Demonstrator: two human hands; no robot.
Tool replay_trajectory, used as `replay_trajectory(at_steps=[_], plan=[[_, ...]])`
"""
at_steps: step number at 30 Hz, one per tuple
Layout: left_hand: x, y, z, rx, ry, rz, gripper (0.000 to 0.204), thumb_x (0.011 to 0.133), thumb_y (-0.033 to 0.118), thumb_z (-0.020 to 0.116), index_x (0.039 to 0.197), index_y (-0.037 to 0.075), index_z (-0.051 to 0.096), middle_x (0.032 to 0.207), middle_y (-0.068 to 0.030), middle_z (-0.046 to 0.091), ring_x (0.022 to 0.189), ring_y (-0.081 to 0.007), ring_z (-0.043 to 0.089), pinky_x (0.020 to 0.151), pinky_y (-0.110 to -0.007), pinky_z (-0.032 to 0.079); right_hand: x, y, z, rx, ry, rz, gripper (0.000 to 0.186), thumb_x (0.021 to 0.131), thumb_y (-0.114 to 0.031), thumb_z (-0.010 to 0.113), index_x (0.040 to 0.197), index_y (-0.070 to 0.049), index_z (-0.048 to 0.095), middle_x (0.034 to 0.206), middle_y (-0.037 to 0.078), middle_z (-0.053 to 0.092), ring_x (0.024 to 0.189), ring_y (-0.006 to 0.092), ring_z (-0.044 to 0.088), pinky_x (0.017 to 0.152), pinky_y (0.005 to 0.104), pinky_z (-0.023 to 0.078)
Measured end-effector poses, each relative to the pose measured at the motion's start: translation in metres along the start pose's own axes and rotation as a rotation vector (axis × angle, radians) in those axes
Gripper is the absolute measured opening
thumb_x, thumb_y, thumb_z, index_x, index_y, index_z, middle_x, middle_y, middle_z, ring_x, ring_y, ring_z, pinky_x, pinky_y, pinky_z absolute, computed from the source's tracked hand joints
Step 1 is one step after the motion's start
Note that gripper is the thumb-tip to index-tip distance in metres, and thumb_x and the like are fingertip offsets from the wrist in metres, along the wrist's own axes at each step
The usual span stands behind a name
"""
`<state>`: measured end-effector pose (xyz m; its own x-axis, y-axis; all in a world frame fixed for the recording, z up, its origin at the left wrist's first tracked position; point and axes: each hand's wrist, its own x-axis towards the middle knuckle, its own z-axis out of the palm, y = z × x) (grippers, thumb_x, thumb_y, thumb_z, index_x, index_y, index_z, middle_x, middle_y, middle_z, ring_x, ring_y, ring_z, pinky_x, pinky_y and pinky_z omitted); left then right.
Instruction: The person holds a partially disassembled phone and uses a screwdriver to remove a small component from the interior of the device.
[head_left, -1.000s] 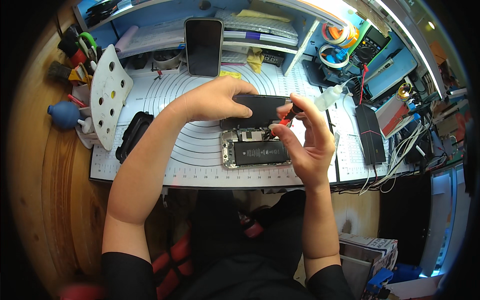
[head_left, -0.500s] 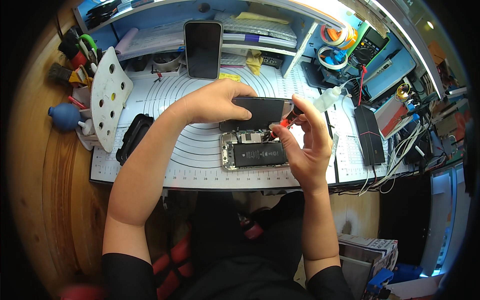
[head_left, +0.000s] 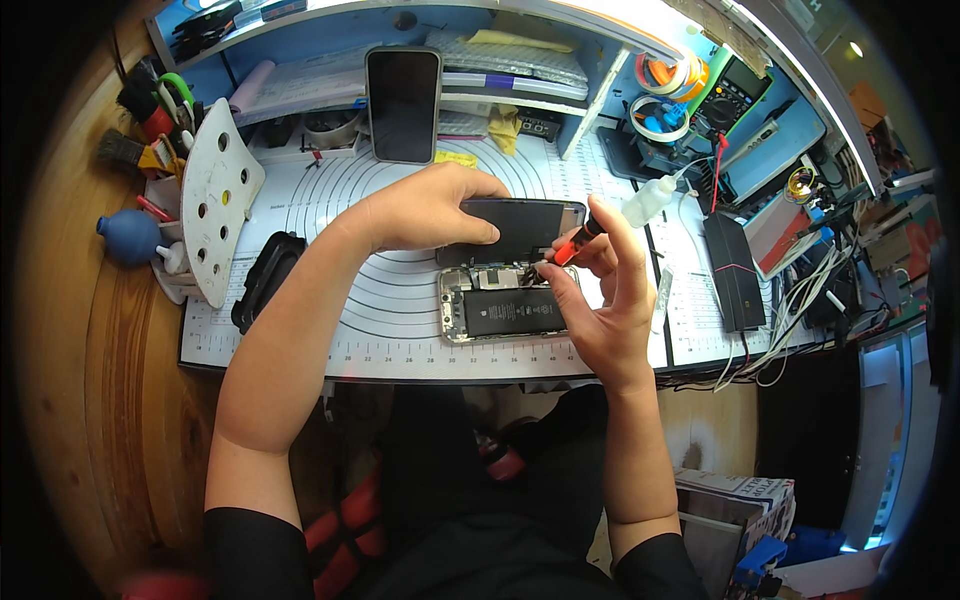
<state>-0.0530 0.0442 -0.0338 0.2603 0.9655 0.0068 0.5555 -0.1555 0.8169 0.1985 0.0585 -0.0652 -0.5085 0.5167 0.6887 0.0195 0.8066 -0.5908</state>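
An opened smartphone body [head_left: 508,311] with a black battery lies on the white work mat near the table's front edge. My left hand [head_left: 440,210] grips the phone's screen panel [head_left: 525,228] by its left end, thumb on the dark inner face. The panel is raised behind the body, along its far edge. My right hand [head_left: 612,300] is closed round a red-and-black screwdriver [head_left: 580,242], slanting down to the left. Its tip, hidden near my fingers, is over the upper right part of the phone body, by the connectors.
Another smartphone [head_left: 404,105] leans upright against the shelf. At left stand a white perforated tool holder [head_left: 222,205], a blue air blower [head_left: 130,236] and a black case [head_left: 268,281]. A clear bottle [head_left: 650,200], a black box [head_left: 735,272] and tangled cables [head_left: 800,300] lie at right.
My right hand has shifted slightly with the screwdriver, which now slants more steeply. The phone body has moved a little left, and my left hand still grips the screen panel.
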Motion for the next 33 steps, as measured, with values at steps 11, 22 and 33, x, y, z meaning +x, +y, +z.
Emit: replay_trajectory(at_steps=[11,22,33], plan=[[0.001,0.000,0.001,-0.006,-0.002,-0.018,0.039,0.084,0.012,0.074,0.119,-0.004,0.066,0.104,-0.0098,0.070,0.096,-0.0170,0.064,0.089,-0.032,0.050,-0.011,0.001,-0.005,0.220,0.197,0.117,0.088,0.087,0.012,0.072,0.158,-0.003,0.023,0.100,0.012,0.071,0.093,0.0193,0.071,0.090,0.0342,0.056],[0.001,0.001,0.001,-0.067,-0.026,-0.052,0.035,0.087,0.007,0.073,0.119,-0.004,0.066,0.106,-0.0082,0.069,0.097,-0.0145,0.063,0.089,-0.031,0.050,-0.019,0.049,-0.070,0.392,0.240,0.486,0.012,0.106,-0.004,0.052,0.116,-0.001,0.047,0.105,0.015,0.066,0.096,0.0216,0.069,0.086,0.0365,0.062],[0.000,-0.001,0.000,-0.117,-0.035,-0.061,0.034,0.088,0.005,0.072,0.120,-0.005,0.066,0.107,-0.0081,0.070,0.097,-0.0133,0.064,0.090,-0.030,0.051,-0.025,0.044,-0.065,0.450,0.296,0.551,0.013,0.110,-0.009,0.044,0.120,-0.005,0.038,0.108,0.019,0.067,0.098,0.0243,0.070,0.088,0.0379,0.061]])
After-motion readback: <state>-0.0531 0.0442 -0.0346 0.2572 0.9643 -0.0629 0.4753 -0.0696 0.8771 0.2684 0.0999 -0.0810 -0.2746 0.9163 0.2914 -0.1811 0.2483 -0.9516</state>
